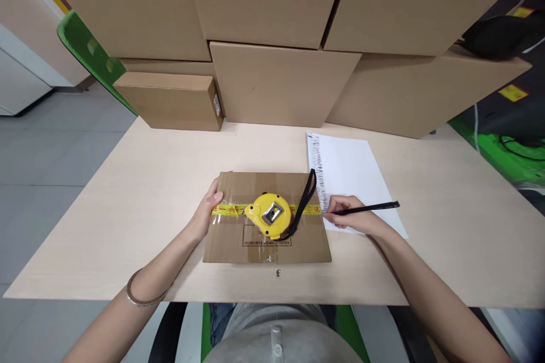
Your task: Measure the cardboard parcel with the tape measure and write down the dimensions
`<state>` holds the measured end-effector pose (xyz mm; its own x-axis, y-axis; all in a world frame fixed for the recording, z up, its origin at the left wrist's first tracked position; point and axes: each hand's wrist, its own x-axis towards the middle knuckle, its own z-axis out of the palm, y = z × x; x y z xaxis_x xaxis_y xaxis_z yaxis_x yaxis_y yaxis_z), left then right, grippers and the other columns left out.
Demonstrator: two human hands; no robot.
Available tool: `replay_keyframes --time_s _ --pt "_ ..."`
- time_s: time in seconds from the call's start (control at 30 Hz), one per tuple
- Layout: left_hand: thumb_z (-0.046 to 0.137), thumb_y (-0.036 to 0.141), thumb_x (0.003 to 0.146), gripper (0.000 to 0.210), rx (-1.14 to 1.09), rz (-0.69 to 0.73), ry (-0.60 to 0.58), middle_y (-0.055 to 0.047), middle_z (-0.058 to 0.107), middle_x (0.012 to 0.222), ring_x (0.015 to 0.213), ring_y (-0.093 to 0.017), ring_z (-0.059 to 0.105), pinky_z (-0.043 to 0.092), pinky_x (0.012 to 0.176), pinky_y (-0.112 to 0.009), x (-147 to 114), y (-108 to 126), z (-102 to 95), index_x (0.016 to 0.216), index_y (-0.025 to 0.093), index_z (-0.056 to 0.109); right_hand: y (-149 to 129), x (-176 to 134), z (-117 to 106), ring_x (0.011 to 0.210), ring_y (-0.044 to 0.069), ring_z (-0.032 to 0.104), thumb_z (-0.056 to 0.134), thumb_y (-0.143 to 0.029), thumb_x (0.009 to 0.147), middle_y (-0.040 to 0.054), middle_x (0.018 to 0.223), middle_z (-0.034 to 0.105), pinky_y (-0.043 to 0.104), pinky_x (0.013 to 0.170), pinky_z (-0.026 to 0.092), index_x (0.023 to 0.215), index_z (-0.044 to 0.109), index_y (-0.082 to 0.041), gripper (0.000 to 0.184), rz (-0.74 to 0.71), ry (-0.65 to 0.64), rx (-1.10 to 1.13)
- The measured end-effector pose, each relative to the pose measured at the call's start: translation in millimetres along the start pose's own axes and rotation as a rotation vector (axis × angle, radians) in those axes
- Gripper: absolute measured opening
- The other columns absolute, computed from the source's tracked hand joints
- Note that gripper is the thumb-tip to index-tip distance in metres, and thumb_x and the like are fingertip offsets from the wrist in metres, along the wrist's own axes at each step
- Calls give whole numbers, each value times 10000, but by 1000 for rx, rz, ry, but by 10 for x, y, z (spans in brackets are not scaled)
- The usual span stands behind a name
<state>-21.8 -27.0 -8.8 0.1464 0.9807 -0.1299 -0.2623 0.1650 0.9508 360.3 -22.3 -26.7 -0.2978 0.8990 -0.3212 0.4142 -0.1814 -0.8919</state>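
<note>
A flat brown cardboard box (230, 247) with yellow printed tape lies on the table in front of me. On top of it rests a yellow tape measure (267, 214) with a black wrist strap, its blade not visibly drawn out. My left hand (209, 204) grips the box's left edge, thumb on top and the other fingers hidden. Just right of the box, my right hand (347, 214) is closed around a black pen (377, 207), its tip near the box's right edge. Beneath that hand is a white sheet of paper (353, 164) with a column of handwriting along its left side.
Large cardboard boxes (281, 85) stand stacked along the back of the pale wooden table (106, 227). A smaller closed carton (170, 102) sits at the back left beside a green panel (91, 59). Black equipment with cables (511, 96) is at the far right.
</note>
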Motion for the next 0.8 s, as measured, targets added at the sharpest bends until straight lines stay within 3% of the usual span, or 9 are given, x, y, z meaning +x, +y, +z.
replay_keyframes --time_s 0.13,0.53,0.8 --pt "660 569 866 646 13 5 -24 -85 647 1445 1387 -385 548 395 1200 -482 -4 -23 -10 1411 231 580 16 -3 -1 475 101 424 770 -331 686 -58 500 504 246 482 310 606 503 -230 297 -10 23 1" --pt "628 593 882 615 68 52 -34 -82 598 1509 1504 -390 417 262 1294 -500 -18 -28 19 1376 228 602 50 -30 -5 501 121 470 758 -392 772 -30 519 562 264 514 340 643 528 -228 311 3 16 -1" --pt "600 560 900 625 56 29 -27 -85 550 1564 1518 -384 398 252 1298 -502 -45 12 72 1421 217 561 88 -25 -10 501 115 471 777 -382 755 -40 529 546 261 511 351 644 525 -227 316 12 36 5"
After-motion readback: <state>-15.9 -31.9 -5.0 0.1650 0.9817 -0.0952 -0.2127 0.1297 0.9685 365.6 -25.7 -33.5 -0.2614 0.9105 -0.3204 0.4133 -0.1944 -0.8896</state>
